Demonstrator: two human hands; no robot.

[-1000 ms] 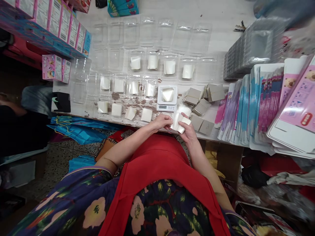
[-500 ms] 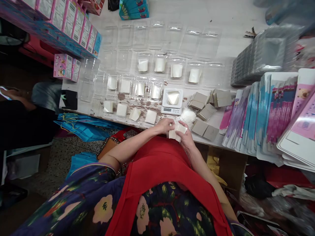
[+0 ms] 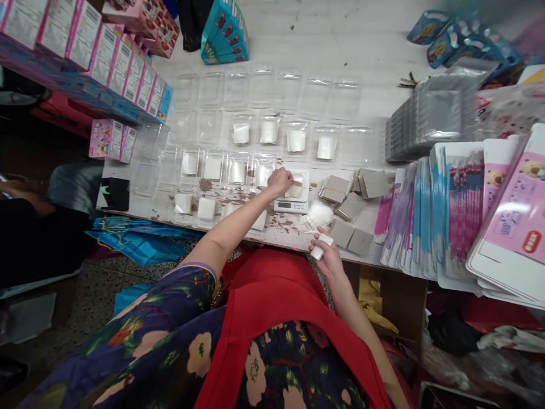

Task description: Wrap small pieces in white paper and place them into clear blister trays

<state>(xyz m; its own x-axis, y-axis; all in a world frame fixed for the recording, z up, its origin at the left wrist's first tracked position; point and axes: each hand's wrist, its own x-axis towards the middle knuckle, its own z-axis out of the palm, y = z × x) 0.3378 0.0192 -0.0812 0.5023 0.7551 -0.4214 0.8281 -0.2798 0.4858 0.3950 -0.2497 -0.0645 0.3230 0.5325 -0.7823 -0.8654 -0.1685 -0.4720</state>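
Note:
My left hand (image 3: 280, 182) is over the small white digital scale (image 3: 303, 207), its fingertips pinched at the edge of a cream paper sheet (image 3: 293, 191) on the scale's platform. In my right hand (image 3: 331, 261), near the table edge, is a small stack of white paper slips (image 3: 322, 247), gripped between thumb and fingers. A loose white pile in clear film (image 3: 319, 214) lies just behind this hand. Grey card stacks (image 3: 336, 187) lie to its right. Clear plastic trays (image 3: 296, 140), some holding white paper stacks (image 3: 326, 148), stand in rows behind the scale.
Nested clear trays (image 3: 421, 122) and upright printed cards (image 3: 438, 210) fill the table's right side. Pink boxes (image 3: 114, 62) are stacked at the left, with a blue box (image 3: 225, 34) at the back. Another person's arm (image 3: 25, 193) shows at far left.
My left hand has left the paper slips at my right hand and moved forward to the scale. My right hand keeps the slips, turned and slightly lower. The camera view has shifted.

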